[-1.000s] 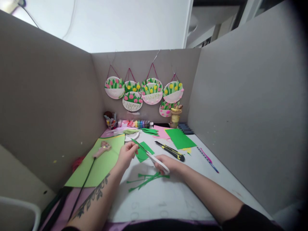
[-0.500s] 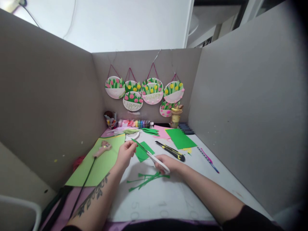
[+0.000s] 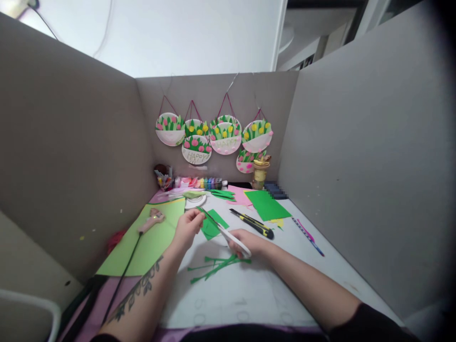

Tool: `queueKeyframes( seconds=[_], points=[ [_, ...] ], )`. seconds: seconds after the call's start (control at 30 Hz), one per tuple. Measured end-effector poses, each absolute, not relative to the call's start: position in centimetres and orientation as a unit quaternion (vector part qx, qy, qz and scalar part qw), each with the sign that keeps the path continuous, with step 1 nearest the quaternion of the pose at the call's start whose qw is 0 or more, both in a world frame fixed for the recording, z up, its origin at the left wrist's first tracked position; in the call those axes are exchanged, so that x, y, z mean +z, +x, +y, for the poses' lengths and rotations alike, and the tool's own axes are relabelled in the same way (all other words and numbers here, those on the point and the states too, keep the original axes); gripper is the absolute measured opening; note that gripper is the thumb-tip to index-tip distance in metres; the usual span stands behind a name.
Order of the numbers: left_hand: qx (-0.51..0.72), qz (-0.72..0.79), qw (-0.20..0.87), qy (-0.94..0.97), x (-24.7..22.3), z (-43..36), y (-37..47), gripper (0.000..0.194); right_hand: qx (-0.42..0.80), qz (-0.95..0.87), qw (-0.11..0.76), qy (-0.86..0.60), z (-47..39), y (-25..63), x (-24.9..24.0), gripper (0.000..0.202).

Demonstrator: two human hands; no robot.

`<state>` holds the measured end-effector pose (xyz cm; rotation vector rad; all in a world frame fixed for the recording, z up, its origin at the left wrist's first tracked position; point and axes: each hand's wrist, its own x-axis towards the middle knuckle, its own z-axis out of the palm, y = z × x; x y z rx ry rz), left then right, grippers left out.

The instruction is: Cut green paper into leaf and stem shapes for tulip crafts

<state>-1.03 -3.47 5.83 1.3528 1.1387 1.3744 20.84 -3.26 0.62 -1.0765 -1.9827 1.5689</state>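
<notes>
My right hand (image 3: 245, 241) is closed round the white handles of a pair of scissors (image 3: 225, 231), whose blades point up and to the left. Just past the blade tips, the fingers of my left hand (image 3: 190, 224) pinch a small piece of green paper, mostly hidden by the fingers and blades. Behind the scissors, a green paper rectangle (image 3: 218, 219) lies on the table. Several thin green paper strips (image 3: 215, 267) lie crossed in a loose pile below my hands.
A black and yellow utility knife (image 3: 252, 224) lies right of the scissors. A glue gun (image 3: 151, 221) rests on light green sheets (image 3: 124, 251) at left. Green card (image 3: 269, 205), a pen (image 3: 309, 237) and paint bottles (image 3: 210, 184) stand or lie farther off. Flower-decorated paper plates (image 3: 226, 138) hang on the back panel.
My left hand has shifted slightly to the right, closer to the scissor blades. The scissors and my right hand have barely moved.
</notes>
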Motion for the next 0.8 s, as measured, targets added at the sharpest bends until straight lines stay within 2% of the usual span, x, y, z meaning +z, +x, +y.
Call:
queueKeyframes(
  seconds=[0.8],
  points=[
    [0.548, 0.451, 0.45, 0.542, 5.86, -3.22, -1.35, 0.022, 0.569, -0.694, 0.196, -0.396, -3.27, 21.0, 0.79, 0.009]
  ],
)
